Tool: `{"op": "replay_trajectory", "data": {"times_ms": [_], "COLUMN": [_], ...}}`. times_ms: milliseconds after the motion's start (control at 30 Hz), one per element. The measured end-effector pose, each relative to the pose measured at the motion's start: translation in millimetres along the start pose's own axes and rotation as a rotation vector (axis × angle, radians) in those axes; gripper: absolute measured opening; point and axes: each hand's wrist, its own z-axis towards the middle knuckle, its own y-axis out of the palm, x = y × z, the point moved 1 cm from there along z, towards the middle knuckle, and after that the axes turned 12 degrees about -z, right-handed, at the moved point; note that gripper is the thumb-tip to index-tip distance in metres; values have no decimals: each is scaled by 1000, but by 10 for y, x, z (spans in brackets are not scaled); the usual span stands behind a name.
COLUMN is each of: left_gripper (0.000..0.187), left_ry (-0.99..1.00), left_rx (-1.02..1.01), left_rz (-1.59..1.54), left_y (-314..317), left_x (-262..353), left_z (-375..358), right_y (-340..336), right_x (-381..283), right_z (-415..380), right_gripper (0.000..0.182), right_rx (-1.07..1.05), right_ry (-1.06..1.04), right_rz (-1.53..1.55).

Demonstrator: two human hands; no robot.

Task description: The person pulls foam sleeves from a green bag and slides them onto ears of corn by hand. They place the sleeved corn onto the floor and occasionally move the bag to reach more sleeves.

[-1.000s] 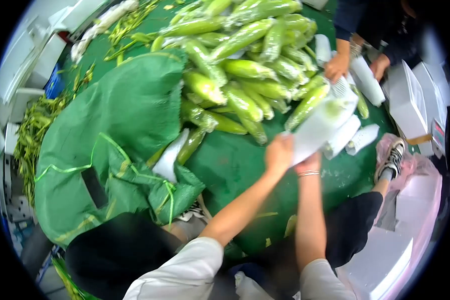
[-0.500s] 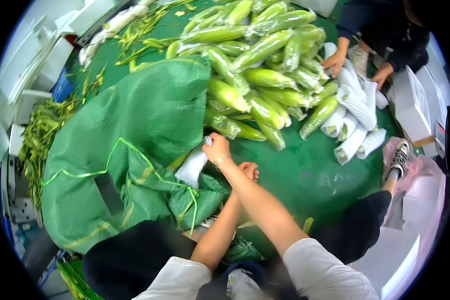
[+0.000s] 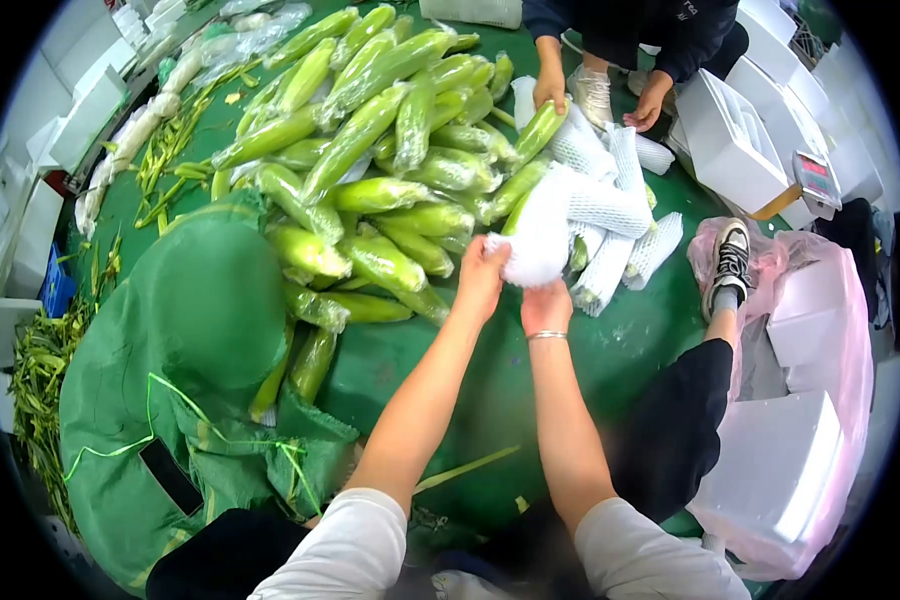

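A white foam net sleeve (image 3: 538, 238) hangs between my two hands, bunched and slightly blurred by motion. My left hand (image 3: 482, 278) pinches its lower left edge. Just below, my right hand (image 3: 547, 306) grips its underside, palm partly hidden. Behind the sleeve's left side shows a green corn cob (image 3: 516, 212). A big heap of plastic-wrapped corn (image 3: 378, 195) lies to the left of my hands. On the right, several foam-sleeved cobs (image 3: 610, 207) are stacked close to the sleeve I hold.
Across from me, a person's hand (image 3: 550, 88) holds a cob; their other hand (image 3: 650, 100) is over the sleeved cobs. A green woven sack (image 3: 160, 330) lies at left. White foam boxes (image 3: 730, 130) and a pink plastic bag (image 3: 850, 360) stand at right. Stripped husks (image 3: 45, 400) pile far left.
My hands, crossed beside the sack with the right gripping a white sleeve, have uncrossed and moved right to the sleeved stack, both now on a sleeve. The other person has taken hold of a cob.
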Motion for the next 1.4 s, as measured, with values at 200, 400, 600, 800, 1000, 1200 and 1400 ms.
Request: {"op": "replay_trajectory", "data": {"times_ms": [200, 400, 600, 800, 1000, 1200, 1400], "left_gripper": [31, 47, 48, 55, 54, 36, 48], "left_ry": [676, 64, -232, -295, -179, -51, 37], "left_rx": [-279, 186, 77, 308, 315, 578, 768], "left_rz": [1649, 1631, 323, -431, -279, 205, 924], "left_y": [35, -117, -238, 224, -183, -159, -1169], "left_x": [-154, -85, -128, 372, 187, 243, -39], "left_z": [501, 363, -503, -1953, -1574, -732, -791], "right_y": [-6, -24, 123, 394, 568, 342, -201], "right_x": [253, 373, -441, -843, -582, -39, 855], "right_z": [421, 319, -834, -1831, -1344, -147, -179], "right_gripper": [30, 26, 34, 31, 23, 22, 34], "right_rx": [54, -58, 74, -153, -115, -115, 3], "right_ry": [158, 260, -29, -5, 257, 364, 190], "right_rz": [-411, -429, -968, -1193, -830, -532, -1448]}}
